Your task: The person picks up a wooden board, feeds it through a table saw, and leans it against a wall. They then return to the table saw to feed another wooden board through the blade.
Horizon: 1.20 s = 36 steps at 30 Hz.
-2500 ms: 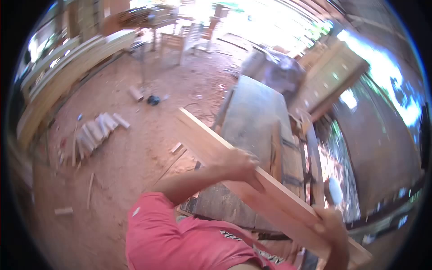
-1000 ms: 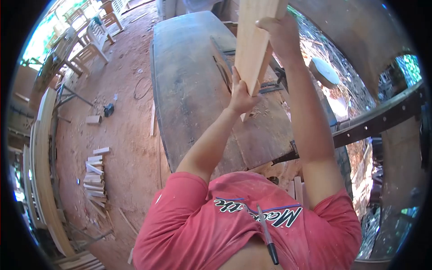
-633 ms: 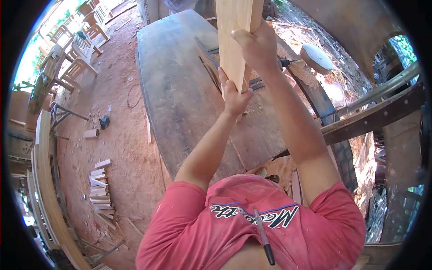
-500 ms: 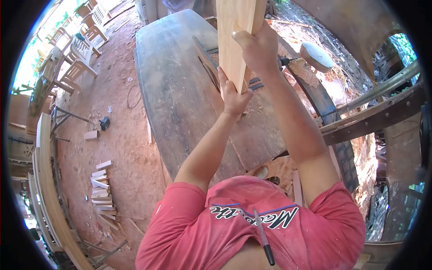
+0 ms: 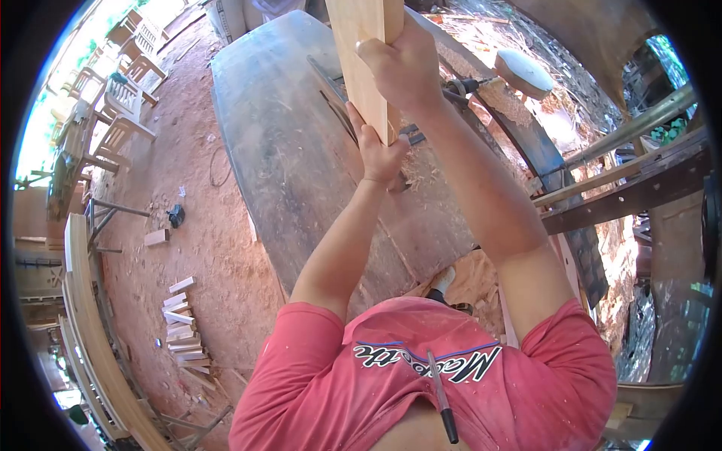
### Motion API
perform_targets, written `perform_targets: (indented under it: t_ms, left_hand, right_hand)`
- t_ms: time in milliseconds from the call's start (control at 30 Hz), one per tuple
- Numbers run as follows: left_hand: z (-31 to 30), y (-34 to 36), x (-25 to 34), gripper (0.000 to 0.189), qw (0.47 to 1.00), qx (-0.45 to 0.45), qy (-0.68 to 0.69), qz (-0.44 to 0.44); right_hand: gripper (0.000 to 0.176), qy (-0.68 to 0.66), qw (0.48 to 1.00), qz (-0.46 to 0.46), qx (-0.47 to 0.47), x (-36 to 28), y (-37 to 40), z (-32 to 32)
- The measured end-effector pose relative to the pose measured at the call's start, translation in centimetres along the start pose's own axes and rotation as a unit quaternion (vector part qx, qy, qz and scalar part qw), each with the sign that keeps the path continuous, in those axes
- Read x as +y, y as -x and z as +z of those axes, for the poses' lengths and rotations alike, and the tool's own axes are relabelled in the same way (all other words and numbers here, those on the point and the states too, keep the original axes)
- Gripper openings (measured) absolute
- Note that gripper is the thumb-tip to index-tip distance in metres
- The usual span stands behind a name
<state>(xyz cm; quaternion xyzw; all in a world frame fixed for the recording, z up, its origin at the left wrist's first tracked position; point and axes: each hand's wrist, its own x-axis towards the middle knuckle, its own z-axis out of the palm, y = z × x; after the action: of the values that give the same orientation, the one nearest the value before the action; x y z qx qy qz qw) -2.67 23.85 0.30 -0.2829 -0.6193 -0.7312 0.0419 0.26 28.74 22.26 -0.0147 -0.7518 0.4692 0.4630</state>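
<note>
Both my hands hold a long pale wooden plank (image 5: 359, 52) that runs away from me over a grey, dusty saw table (image 5: 278, 158). My left hand (image 5: 378, 154) grips the plank's near end from below. Further along, my right hand (image 5: 398, 66) clasps the plank's right edge. The plank's far end runs out of the top of the view. A slot in the table top (image 5: 335, 98) lies just left of the plank, with sawdust around it.
A metal frame and beams (image 5: 624, 173) run along the table's right side, with a pale rounded object (image 5: 524, 71) beyond. Short wood offcuts (image 5: 183, 323) lie on the red dirt floor at left. Long boards (image 5: 90, 331) and wooden chairs (image 5: 120, 98) stand further left.
Earlier the plank was held slanting across my body beside the table. It now points away from me over the table, and in the last second it has moved slightly left with both hands.
</note>
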Motion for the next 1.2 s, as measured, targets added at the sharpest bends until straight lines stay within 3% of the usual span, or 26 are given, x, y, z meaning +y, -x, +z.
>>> perform_targets:
  t_ms: [67,633,733,967,1033,1133,1200]
  left_hand:
    - [0.0,-0.4,0.1,0.082,1.0,-0.001,-0.012,0.0]
    - [-0.6,-4.1,-1.6,0.087,0.999,0.007,-0.034,0.019]
    - [-0.7,-4.8,-2.1,0.087,0.999,0.008,-0.027,0.023]
    - [-1.2,-6.9,-3.3,0.088,0.996,-0.002,-0.067,0.065]
    - [-1.4,-7.1,-3.2,0.089,0.996,0.001,-0.069,0.049]
    - [-1.2,-7.8,-3.6,0.085,0.997,0.014,-0.062,0.042]
    - [-1.5,-8.6,-4.4,0.081,0.997,0.025,-0.058,0.049]
  right_hand:
    - [0.046,-0.007,1.0,0.008,-0.002,-0.3,-0.3,-0.1]
    - [0.037,0.016,0.998,-0.056,0.015,3.0,-3.3,2.4]
    - [0.037,-0.04,0.999,-0.018,0.024,2.7,-3.6,2.9]
    - [0.039,-0.013,1.0,-0.024,0.015,4.5,-5.0,3.9]
    - [0.039,-0.063,0.985,-0.155,0.041,4.7,-5.0,4.4]
    - [0.039,-0.062,0.995,-0.066,0.028,5.6,-5.9,5.0]
    - [0.039,-0.077,0.994,-0.067,0.028,6.4,-6.3,5.7]
